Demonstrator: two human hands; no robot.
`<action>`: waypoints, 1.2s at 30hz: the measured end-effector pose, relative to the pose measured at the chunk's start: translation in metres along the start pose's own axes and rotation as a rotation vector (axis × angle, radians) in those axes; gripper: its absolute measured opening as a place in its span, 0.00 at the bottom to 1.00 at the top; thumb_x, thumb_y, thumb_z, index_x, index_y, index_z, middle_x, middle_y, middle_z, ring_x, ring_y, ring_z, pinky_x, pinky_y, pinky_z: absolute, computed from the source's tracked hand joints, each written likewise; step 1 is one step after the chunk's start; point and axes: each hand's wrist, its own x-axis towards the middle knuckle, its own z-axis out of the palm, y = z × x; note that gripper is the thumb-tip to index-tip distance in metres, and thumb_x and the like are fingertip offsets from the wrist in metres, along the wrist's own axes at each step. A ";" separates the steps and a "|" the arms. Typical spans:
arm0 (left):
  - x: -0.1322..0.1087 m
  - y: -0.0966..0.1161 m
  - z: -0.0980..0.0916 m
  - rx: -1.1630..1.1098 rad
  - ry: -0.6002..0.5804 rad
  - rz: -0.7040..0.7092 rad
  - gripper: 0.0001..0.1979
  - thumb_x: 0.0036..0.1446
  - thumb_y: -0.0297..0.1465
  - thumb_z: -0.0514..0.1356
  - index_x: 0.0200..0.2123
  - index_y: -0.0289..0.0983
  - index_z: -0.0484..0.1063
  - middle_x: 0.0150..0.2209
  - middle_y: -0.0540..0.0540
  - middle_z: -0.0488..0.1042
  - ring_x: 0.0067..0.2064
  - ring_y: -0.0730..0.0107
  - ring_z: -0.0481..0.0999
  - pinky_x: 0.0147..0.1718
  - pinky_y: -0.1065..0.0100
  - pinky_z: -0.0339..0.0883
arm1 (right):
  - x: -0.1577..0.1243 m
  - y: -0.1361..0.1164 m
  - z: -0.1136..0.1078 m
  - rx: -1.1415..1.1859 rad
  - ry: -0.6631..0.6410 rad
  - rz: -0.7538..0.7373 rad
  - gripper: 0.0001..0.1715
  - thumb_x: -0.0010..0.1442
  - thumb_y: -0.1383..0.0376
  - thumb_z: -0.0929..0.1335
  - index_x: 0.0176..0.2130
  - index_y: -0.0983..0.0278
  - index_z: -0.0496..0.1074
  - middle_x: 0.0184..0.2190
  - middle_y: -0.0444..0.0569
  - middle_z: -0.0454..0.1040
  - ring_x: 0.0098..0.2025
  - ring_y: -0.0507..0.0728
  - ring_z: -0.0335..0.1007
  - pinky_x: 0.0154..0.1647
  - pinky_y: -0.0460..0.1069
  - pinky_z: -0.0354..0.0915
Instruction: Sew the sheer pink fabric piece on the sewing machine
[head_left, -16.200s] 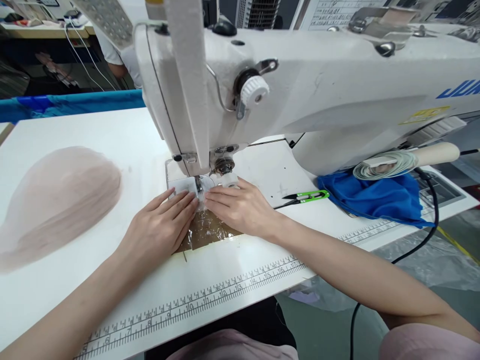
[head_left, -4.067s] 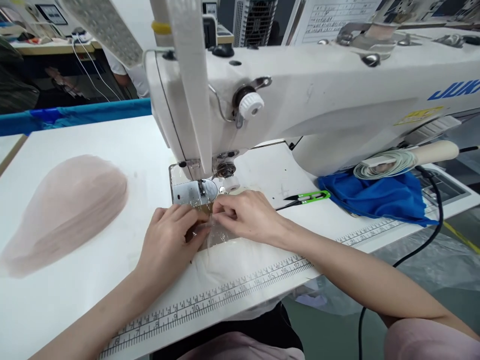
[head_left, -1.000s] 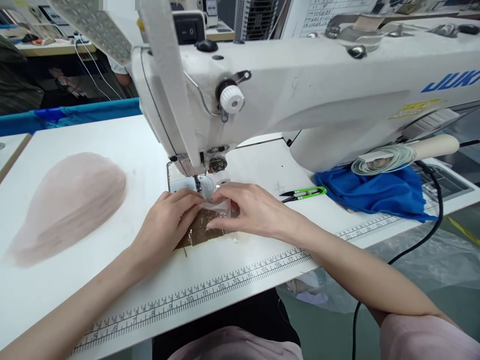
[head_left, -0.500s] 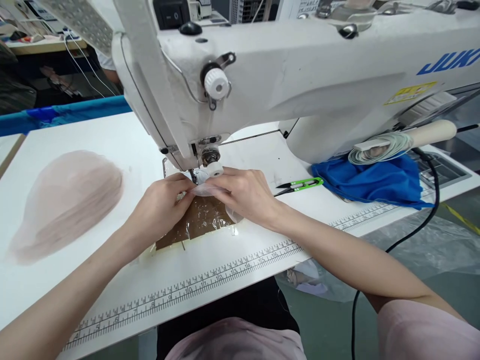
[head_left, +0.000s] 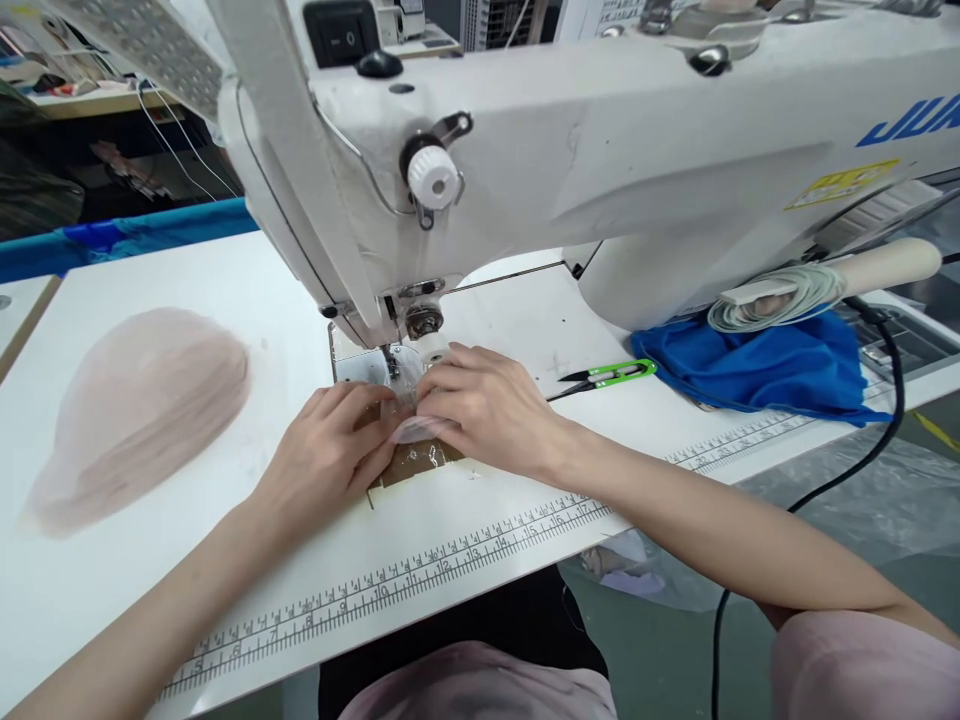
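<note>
A small piece of sheer fabric (head_left: 412,431) lies between the two hands, just on the near side of the presser foot (head_left: 391,364) of the white sewing machine (head_left: 525,190), above a shiny brown patch (head_left: 424,458) on the table (head_left: 292,580). The left hand (head_left: 324,440) has its fingers curled together and appears to pinch the fabric's left end against the thumb, though the very tips are partly hidden. The right hand (head_left: 487,410) pinches the right end between thumb and bent fingers, the other fingers close together. The fabric looks very light, limp and thin, so it should fold or slide easily and could snag or pucker under a hard pull; the best hold is probably a gentle pinch at its left and right edges, fingertips clear of the needle area. Farther left lies a larger heap of pale pink sheer pieces (head_left: 154,415); to the right rest green-handled snips (head_left: 619,374) and a blue cloth (head_left: 765,365).
</note>
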 end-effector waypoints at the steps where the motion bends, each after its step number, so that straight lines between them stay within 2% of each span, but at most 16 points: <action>1: -0.002 0.002 0.000 0.073 0.013 0.037 0.11 0.62 0.25 0.59 0.45 0.32 0.77 0.46 0.38 0.77 0.45 0.56 0.74 0.41 0.58 0.67 | -0.002 0.000 0.001 -0.020 0.013 -0.036 0.11 0.64 0.68 0.68 0.30 0.64 0.78 0.38 0.48 0.82 0.43 0.58 0.69 0.35 0.51 0.61; 3: -0.004 0.005 -0.001 0.187 0.019 0.076 0.13 0.61 0.25 0.61 0.48 0.33 0.76 0.50 0.39 0.77 0.49 0.53 0.75 0.43 0.55 0.65 | -0.004 0.000 0.003 -0.041 0.022 -0.084 0.11 0.64 0.72 0.68 0.32 0.64 0.79 0.38 0.48 0.82 0.45 0.58 0.70 0.42 0.52 0.63; 7: -0.004 0.008 -0.004 0.248 -0.015 0.064 0.14 0.62 0.25 0.60 0.51 0.35 0.75 0.51 0.41 0.78 0.54 0.52 0.75 0.47 0.53 0.63 | -0.007 -0.001 0.006 -0.038 0.015 -0.094 0.13 0.66 0.72 0.65 0.33 0.65 0.79 0.34 0.49 0.82 0.44 0.57 0.73 0.44 0.53 0.64; 11: -0.004 0.007 -0.003 0.239 -0.024 0.051 0.14 0.64 0.25 0.58 0.52 0.36 0.74 0.51 0.40 0.78 0.54 0.53 0.76 0.48 0.51 0.61 | -0.007 0.000 0.006 -0.036 0.018 -0.105 0.11 0.65 0.72 0.66 0.34 0.66 0.78 0.35 0.50 0.82 0.45 0.58 0.74 0.44 0.53 0.64; 19: -0.006 0.000 -0.002 0.224 -0.042 0.028 0.15 0.66 0.25 0.54 0.54 0.36 0.72 0.52 0.40 0.77 0.55 0.54 0.76 0.51 0.50 0.57 | -0.004 0.001 0.008 -0.016 0.027 -0.096 0.12 0.64 0.75 0.65 0.33 0.66 0.77 0.37 0.49 0.83 0.45 0.57 0.76 0.45 0.52 0.63; 25: -0.003 -0.010 0.000 0.259 -0.043 0.029 0.16 0.67 0.26 0.52 0.55 0.39 0.70 0.53 0.41 0.77 0.54 0.55 0.76 0.50 0.49 0.58 | 0.001 0.007 0.014 -0.061 -0.001 -0.082 0.13 0.65 0.74 0.64 0.35 0.64 0.77 0.40 0.46 0.83 0.44 0.55 0.77 0.45 0.51 0.62; 30: -0.001 -0.016 0.004 0.270 -0.054 -0.004 0.17 0.66 0.26 0.53 0.57 0.37 0.69 0.54 0.39 0.76 0.56 0.51 0.75 0.51 0.47 0.59 | 0.005 0.011 0.020 -0.091 0.052 -0.102 0.13 0.65 0.74 0.63 0.38 0.66 0.77 0.39 0.47 0.83 0.44 0.54 0.77 0.47 0.51 0.61; 36: -0.006 -0.004 0.003 0.276 -0.019 -0.002 0.16 0.65 0.31 0.57 0.54 0.33 0.71 0.55 0.40 0.75 0.56 0.50 0.74 0.52 0.49 0.59 | 0.001 0.008 0.019 -0.102 0.093 -0.121 0.15 0.69 0.65 0.64 0.41 0.67 0.79 0.44 0.50 0.82 0.46 0.56 0.75 0.50 0.53 0.62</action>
